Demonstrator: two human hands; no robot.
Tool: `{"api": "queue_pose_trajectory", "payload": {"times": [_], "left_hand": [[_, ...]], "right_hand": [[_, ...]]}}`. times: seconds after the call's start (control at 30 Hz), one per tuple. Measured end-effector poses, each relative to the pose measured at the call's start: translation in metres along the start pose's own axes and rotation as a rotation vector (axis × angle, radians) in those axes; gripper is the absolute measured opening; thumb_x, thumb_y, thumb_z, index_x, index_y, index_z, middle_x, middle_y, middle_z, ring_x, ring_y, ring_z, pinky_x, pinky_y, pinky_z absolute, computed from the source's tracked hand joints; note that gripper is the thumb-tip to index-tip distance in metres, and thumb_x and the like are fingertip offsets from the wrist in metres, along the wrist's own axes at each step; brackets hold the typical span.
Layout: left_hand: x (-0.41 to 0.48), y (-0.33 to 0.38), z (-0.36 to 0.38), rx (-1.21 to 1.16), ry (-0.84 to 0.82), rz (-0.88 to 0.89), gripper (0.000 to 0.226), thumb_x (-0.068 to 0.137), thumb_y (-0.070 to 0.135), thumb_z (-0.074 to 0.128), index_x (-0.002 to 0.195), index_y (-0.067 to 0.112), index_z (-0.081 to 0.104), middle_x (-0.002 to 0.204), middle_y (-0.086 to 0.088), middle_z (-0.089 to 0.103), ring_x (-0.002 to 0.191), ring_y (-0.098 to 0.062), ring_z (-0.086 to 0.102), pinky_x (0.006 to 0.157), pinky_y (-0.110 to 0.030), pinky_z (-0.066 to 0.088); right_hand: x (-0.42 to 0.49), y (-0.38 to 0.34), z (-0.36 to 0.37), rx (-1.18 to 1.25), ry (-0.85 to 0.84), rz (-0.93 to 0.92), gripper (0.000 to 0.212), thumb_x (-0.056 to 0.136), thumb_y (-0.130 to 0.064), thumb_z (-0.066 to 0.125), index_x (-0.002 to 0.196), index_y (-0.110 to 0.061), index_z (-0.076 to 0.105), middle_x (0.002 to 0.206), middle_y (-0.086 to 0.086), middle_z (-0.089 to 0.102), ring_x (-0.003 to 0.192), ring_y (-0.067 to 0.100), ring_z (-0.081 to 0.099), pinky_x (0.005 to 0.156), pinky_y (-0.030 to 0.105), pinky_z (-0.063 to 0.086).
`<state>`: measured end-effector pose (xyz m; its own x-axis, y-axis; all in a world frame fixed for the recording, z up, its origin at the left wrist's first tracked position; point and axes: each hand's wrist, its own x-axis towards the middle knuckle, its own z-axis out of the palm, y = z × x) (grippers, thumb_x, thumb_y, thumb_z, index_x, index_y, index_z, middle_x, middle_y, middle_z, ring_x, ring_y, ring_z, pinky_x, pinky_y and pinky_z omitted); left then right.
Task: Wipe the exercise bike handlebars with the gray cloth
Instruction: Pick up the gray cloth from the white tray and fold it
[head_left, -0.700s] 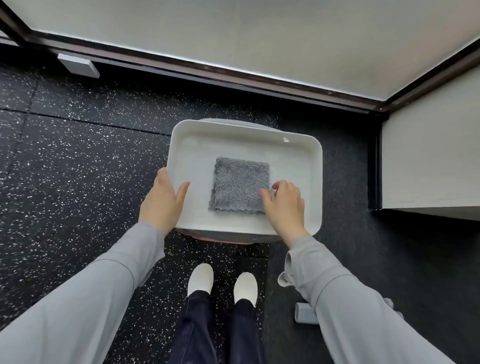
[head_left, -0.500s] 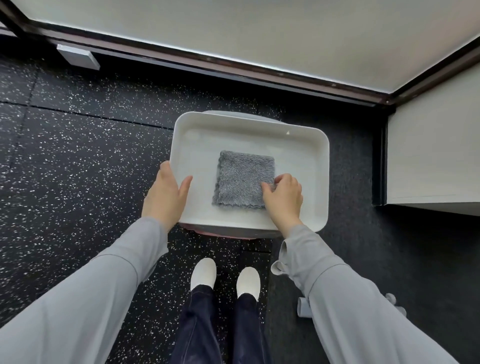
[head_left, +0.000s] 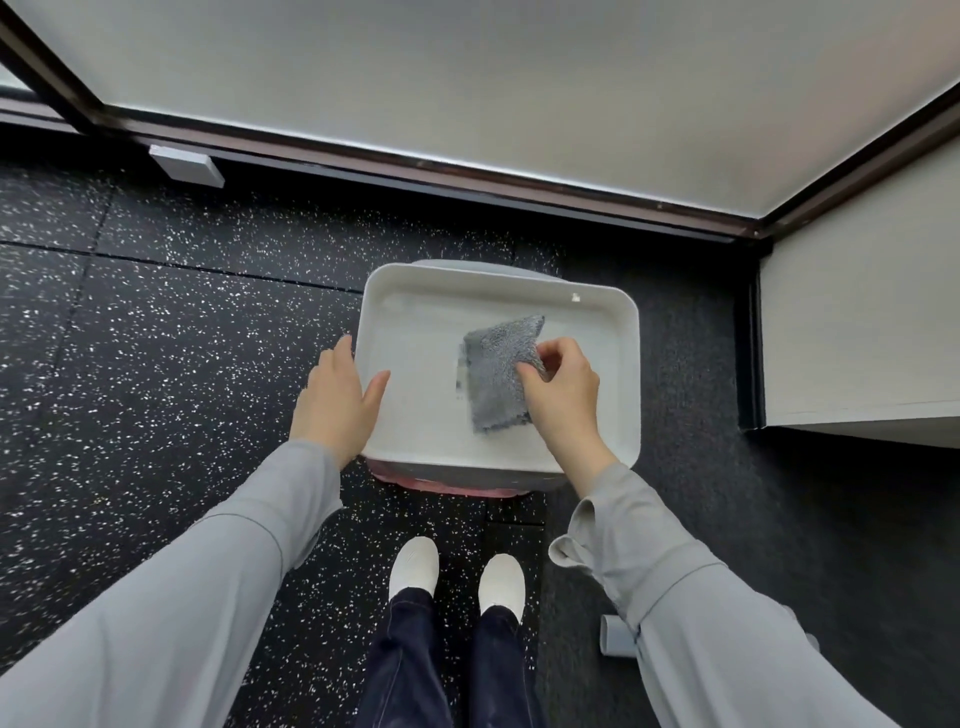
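A folded gray cloth (head_left: 494, 370) is partly lifted off the floor of a white rectangular tray (head_left: 415, 322), tilted with its right edge raised. My right hand (head_left: 563, 395) pinches that right edge between thumb and fingers. My left hand (head_left: 335, 400) rests on the tray's left rim, thumb over the edge. The tray sits on a low stand with a pink edge showing beneath it. No exercise bike handlebars are in view.
Black speckled rubber flooring (head_left: 156, 364) surrounds the tray. A frosted window wall (head_left: 467, 78) with a dark frame runs behind it. A white cabinet (head_left: 862, 332) stands at the right. My white shoes (head_left: 457, 577) are below the tray, and a grey cylinder (head_left: 615, 636) lies near my right sleeve.
My right hand has closed on the cloth's right edge and raised it, so the cloth no longer lies flat. The left hand stays on the tray rim.
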<state>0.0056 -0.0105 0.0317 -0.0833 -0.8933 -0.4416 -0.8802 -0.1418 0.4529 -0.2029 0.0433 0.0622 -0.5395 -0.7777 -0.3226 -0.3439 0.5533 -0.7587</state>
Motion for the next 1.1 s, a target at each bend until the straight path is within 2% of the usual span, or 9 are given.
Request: {"api": "queue_pose_trajectory", "payload": {"times": [0.23,0.37,0.47,0.6,0.67,0.77,0.87,0.97,1.1], "left_hand": [[-0.042,0.055,-0.06,-0.17,0.068,0.145,0.047,0.096,0.033,0.041,0.137,0.011,0.038,0.135,-0.01,0.045,0.124,-0.024,0.041,0.107,-0.041,0.036],[-0.078,0.101,-0.095,-0.422,-0.04,0.144,0.042,0.097,0.036,0.039,0.13,0.012,0.048,0.13,-0.005,0.053,0.108,-0.011,0.047,0.092,-0.027,0.034],[-0.105,0.139,-0.12,-0.729,-0.246,0.047,0.049,0.096,0.045,0.034,0.128,0.011,0.051,0.134,-0.005,0.054,0.116,-0.014,0.048,0.101,-0.031,0.035],[-0.138,0.176,-0.152,-1.203,-0.547,0.012,0.056,0.09,0.056,0.037,0.116,0.013,0.061,0.123,-0.002,0.062,0.118,-0.017,0.053,0.106,-0.033,0.034],[-0.152,0.189,-0.166,-1.375,-0.639,0.034,0.055,0.085,0.053,0.048,0.121,0.013,0.059,0.117,0.0,0.068,0.111,-0.015,0.061,0.101,-0.03,0.041],[-0.171,0.208,-0.182,-1.419,-0.624,0.094,0.027,0.087,0.033,0.056,0.104,0.014,0.066,0.093,0.001,0.073,0.085,-0.013,0.065,0.08,-0.022,0.052],[-0.19,0.222,-0.191,-1.299,-0.457,0.115,0.007,0.088,0.013,0.059,0.09,0.015,0.065,0.084,-0.001,0.067,0.072,-0.012,0.061,0.065,-0.023,0.049],[-0.211,0.235,-0.197,-1.173,-0.328,0.142,0.013,0.086,0.007,0.062,0.079,0.018,0.065,0.072,0.002,0.066,0.055,0.0,0.062,0.046,-0.018,0.051],[-0.242,0.259,-0.196,-1.045,-0.314,0.29,0.014,0.085,0.004,0.063,0.086,0.017,0.067,0.076,0.0,0.067,0.063,-0.004,0.062,0.053,-0.015,0.053]], "right_hand": [[-0.039,-0.076,-0.067,0.173,0.033,-0.035,0.02,0.085,-0.009,0.064,0.104,-0.013,0.059,0.084,-0.009,0.059,0.076,0.0,0.055,0.062,0.0,0.041],[-0.07,-0.128,-0.112,0.299,-0.022,-0.022,0.037,0.085,-0.009,0.065,0.122,-0.009,0.059,0.111,0.01,0.066,0.103,0.021,0.062,0.091,0.036,0.052],[-0.097,-0.163,-0.145,0.509,-0.058,-0.053,0.032,0.085,-0.003,0.064,0.116,-0.01,0.064,0.101,0.003,0.07,0.095,0.016,0.067,0.078,0.029,0.056],[-0.127,-0.197,-0.185,0.758,-0.111,-0.079,0.03,0.086,0.0,0.062,0.115,-0.005,0.063,0.106,0.01,0.071,0.099,0.022,0.067,0.083,0.035,0.056],[-0.139,-0.206,-0.2,0.863,-0.115,-0.083,0.028,0.086,0.001,0.06,0.114,-0.004,0.063,0.102,0.009,0.071,0.095,0.021,0.068,0.078,0.033,0.057],[-0.151,-0.208,-0.218,0.962,-0.076,-0.081,0.026,0.086,0.003,0.059,0.109,-0.005,0.065,0.098,0.009,0.073,0.09,0.021,0.07,0.073,0.032,0.058],[-0.164,-0.201,-0.231,0.883,0.04,-0.059,0.029,0.087,0.002,0.059,0.114,-0.007,0.063,0.106,0.011,0.071,0.096,0.023,0.068,0.078,0.034,0.057],[-0.181,-0.192,-0.241,0.659,0.207,-0.042,0.033,0.087,-0.002,0.062,0.119,-0.009,0.062,0.113,0.011,0.069,0.104,0.022,0.065,0.09,0.036,0.053],[-0.212,-0.189,-0.249,0.229,0.454,-0.165,0.034,0.084,-0.007,0.066,0.118,-0.013,0.064,0.1,-0.007,0.064,0.093,-0.005,0.059,0.081,0.003,0.042]]}}
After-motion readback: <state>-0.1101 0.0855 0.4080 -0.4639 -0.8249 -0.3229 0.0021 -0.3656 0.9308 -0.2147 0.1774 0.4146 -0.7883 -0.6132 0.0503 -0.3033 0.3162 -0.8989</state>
